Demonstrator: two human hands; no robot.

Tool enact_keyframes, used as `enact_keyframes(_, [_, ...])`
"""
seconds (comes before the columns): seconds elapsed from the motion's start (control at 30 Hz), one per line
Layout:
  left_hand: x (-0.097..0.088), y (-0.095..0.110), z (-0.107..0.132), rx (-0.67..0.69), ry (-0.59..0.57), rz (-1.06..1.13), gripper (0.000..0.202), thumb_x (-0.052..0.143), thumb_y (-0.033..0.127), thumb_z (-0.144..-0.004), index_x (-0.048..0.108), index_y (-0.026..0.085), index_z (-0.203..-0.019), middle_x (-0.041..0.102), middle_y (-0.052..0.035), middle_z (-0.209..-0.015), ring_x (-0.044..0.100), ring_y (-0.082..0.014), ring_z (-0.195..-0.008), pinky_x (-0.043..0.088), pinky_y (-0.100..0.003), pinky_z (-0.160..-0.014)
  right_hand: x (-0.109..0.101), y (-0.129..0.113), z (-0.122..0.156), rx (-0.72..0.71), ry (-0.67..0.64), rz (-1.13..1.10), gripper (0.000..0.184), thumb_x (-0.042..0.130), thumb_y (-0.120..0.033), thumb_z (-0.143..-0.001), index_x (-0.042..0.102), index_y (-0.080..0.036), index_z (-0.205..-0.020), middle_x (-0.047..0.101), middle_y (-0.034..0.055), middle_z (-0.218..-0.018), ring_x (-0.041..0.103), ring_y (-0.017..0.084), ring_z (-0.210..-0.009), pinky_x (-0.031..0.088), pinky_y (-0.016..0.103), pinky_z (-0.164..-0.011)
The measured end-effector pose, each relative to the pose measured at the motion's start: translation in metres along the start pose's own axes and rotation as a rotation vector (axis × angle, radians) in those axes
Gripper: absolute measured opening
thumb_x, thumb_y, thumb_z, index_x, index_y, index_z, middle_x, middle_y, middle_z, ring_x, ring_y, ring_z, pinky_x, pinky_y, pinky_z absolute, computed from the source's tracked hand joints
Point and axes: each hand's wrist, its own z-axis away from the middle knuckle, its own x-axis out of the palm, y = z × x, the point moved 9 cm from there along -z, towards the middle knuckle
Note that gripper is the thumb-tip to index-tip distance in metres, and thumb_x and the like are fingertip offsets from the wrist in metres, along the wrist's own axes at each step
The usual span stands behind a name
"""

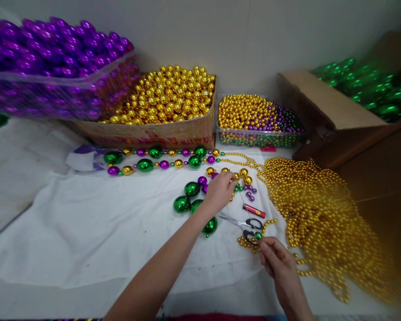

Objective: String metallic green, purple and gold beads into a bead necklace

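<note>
My left hand (220, 191) reaches over a cluster of loose beads, fingers curled down and together beside a gold bead (243, 173). What its fingertips pinch, if anything, is hidden. Close to me, my right hand (280, 267) is closed in a pinch on a thin string, with a small green bead (258, 235) right at the fingertips. The string slants up toward the cluster. Large green beads (182, 204) lie left of and below my left wrist. Between my hands rest black-handled scissors (242, 223) and a red lighter (255, 211).
A beaded strand (163, 164) lies across the white cloth (103, 223). Gold bead chains (321, 214) are heaped at right. Behind stand a purple-bead tub (116, 76), a gold-bead carton (147, 135), a mixed-bead tub (260, 133) and a green-bead carton (337, 104).
</note>
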Motion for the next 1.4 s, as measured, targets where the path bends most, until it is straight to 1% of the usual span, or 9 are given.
enact_keyframes(0.1, [0.016, 0.003, -0.031, 0.065, -0.037, -0.269, 0.018, 0.050, 0.012, -0.083, 0.062, 0.016, -0.096, 0.059, -0.0121, -0.103, 0.050, -0.0261, -0.102, 0.035, -0.040, -0.091, -0.001, 0.002, 0.001, 0.002, 0.029, -0.050, 0.031, 0.070, -0.047, -0.073, 0.062, -0.019, -0.082, 0.043, -0.0050, -0.055, 0.029, 0.005, -0.048, 0.018, 0.015, -0.042])
enact_keyframes(0.2, [0.031, 0.001, -0.044, 0.053, -0.089, -0.313, 0.019, 0.050, 0.005, -0.079, 0.063, 0.014, -0.088, 0.060, -0.0150, -0.095, 0.052, -0.0289, -0.101, 0.036, -0.042, -0.089, -0.003, 0.003, 0.003, 0.011, 0.069, -0.109, 0.030, 0.071, -0.047, -0.072, 0.063, -0.020, -0.082, 0.042, -0.0050, -0.057, 0.028, 0.005, -0.048, 0.018, 0.015, -0.042])
enact_keyframes(0.33, [0.017, 0.002, -0.030, 0.047, -0.071, -0.249, 0.010, 0.056, 0.018, -0.081, 0.061, 0.015, -0.089, 0.059, -0.0132, -0.099, 0.054, -0.0284, -0.099, 0.039, -0.043, -0.087, -0.015, 0.002, 0.002, 0.024, 0.084, -0.101, 0.032, 0.075, -0.046, -0.067, 0.065, -0.020, -0.084, 0.042, -0.0041, -0.058, 0.030, 0.006, -0.049, 0.019, 0.016, -0.042])
enact_keyframes(0.43, [0.002, -0.018, 0.000, -0.144, -0.149, 0.242, 0.022, 0.057, 0.034, -0.083, 0.057, 0.018, -0.098, 0.060, -0.0074, -0.095, 0.059, -0.0221, -0.088, 0.046, -0.034, -0.073, -0.030, 0.001, 0.003, 0.055, 0.101, -0.033, 0.036, 0.076, -0.049, -0.064, 0.066, -0.019, -0.083, 0.042, -0.0035, -0.058, 0.032, 0.007, -0.050, 0.021, 0.017, -0.042])
enact_keyframes(0.53, [0.004, -0.033, 0.039, -0.367, -0.269, 0.846, 0.031, 0.056, 0.038, -0.084, 0.055, 0.019, -0.108, 0.061, -0.0072, -0.096, 0.062, -0.0191, -0.083, 0.047, -0.028, -0.063, -0.036, -0.002, 0.007, 0.073, 0.091, 0.019, 0.037, 0.075, -0.051, -0.064, 0.067, -0.018, -0.081, 0.039, -0.0039, -0.056, 0.029, 0.007, -0.050, 0.019, 0.018, -0.044])
enact_keyframes(0.63, [-0.002, -0.037, 0.061, -0.397, -0.224, 1.079, 0.030, 0.056, 0.036, -0.085, 0.059, 0.017, -0.108, 0.060, -0.0097, -0.106, 0.061, -0.0158, -0.084, 0.047, -0.025, -0.065, -0.031, -0.008, 0.016, 0.054, 0.074, 0.071, 0.038, 0.074, -0.052, -0.064, 0.067, -0.016, -0.078, 0.033, -0.0047, -0.054, 0.023, 0.006, -0.049, 0.013, 0.019, -0.045])
enact_keyframes(0.8, [-0.005, -0.040, 0.070, -0.424, -0.126, 1.130, 0.027, 0.060, 0.033, -0.083, 0.059, 0.017, -0.105, 0.063, -0.0090, -0.106, 0.059, -0.0124, -0.079, 0.042, -0.021, -0.061, -0.028, -0.012, 0.031, 0.027, 0.092, 0.140, 0.037, 0.074, -0.052, -0.062, 0.068, -0.017, -0.073, 0.043, -0.0018, -0.059, 0.026, 0.006, -0.051, 0.014, 0.019, -0.045])
enact_keyframes(1.03, [-0.006, -0.037, 0.075, -0.421, -0.104, 1.134, 0.026, 0.064, 0.034, -0.081, 0.059, 0.015, -0.099, 0.063, -0.0078, -0.101, 0.055, -0.0108, -0.077, 0.039, -0.019, -0.058, -0.030, -0.010, 0.037, 0.020, 0.087, 0.142, 0.035, 0.071, -0.052, -0.066, 0.069, -0.018, -0.075, 0.055, 0.0010, -0.073, 0.026, 0.006, -0.052, 0.016, 0.020, -0.045])
enact_keyframes(1.4, [-0.004, -0.035, 0.084, -0.400, -0.084, 1.103, 0.030, 0.066, 0.031, -0.080, 0.058, 0.016, -0.104, 0.062, -0.0076, -0.103, 0.053, -0.0117, -0.079, 0.039, -0.021, -0.061, -0.026, -0.011, 0.038, 0.000, 0.060, 0.175, 0.035, 0.070, -0.052, -0.066, 0.069, -0.018, -0.075, 0.037, -0.0026, -0.055, 0.028, 0.008, -0.052, 0.018, 0.019, -0.046])
